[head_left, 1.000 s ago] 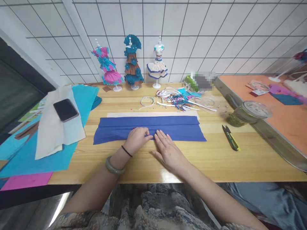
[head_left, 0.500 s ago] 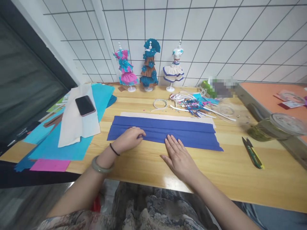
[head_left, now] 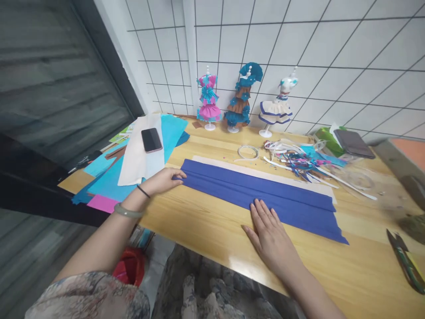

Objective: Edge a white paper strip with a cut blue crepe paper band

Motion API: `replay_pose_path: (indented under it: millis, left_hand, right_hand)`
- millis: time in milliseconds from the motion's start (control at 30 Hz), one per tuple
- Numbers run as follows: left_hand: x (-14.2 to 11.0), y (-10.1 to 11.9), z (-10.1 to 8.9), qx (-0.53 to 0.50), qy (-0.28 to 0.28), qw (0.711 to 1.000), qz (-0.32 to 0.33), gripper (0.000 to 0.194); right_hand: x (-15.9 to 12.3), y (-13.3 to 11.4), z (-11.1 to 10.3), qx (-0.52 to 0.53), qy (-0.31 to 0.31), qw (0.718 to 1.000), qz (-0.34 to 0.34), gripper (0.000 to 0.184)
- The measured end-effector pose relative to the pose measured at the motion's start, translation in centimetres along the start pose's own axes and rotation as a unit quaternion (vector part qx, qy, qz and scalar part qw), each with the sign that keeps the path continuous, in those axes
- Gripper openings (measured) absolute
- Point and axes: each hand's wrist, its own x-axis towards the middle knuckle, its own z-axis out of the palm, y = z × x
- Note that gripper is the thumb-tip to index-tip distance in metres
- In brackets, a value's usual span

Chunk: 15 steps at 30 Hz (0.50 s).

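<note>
A long strip of dark blue crepe paper (head_left: 229, 184) with lengthwise creases lies on the wooden table in front of me. Under its far edge shows a strip of cream paper (head_left: 299, 183). My left hand (head_left: 166, 180) is at the blue paper's left end, thumb and fingers closed on the edge. Flat on the near edge, right of the middle, rests my right hand (head_left: 270, 232), its fingers stretched out and its thumb apart on the wood.
Coloured paper sheets (head_left: 175, 133) and a phone (head_left: 152, 140) lie at left. Three dressed mini mannequins (head_left: 238, 104) stand along the wall. Scraps (head_left: 305, 161), a ribbon roll (head_left: 248, 152) and another phone (head_left: 354, 143) are behind the strip. Thread snips (head_left: 405, 261) lie right; a red bin (head_left: 131, 266) stands below.
My left hand has slid left from the near edge to the left end of the blue paper. My right hand stays flat on it. The view has turned left.
</note>
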Motion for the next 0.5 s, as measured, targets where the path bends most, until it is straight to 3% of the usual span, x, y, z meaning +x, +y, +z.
replay_pose_path:
  millis: [267,500]
  left_hand:
    - [0.2,-1.7,0.6,-0.035,0.054,0.998,-0.026,0.042]
    - [0.1,-1.7,0.7,-0.004,0.099,0.994,-0.047,0.043]
  right_hand:
    - [-0.1,0.0,0.2,-0.001,0.011,1.000,-0.007,0.063]
    - [-0.3,0.2,0.6,0.001,0.013,1.000,-0.006,0.063]
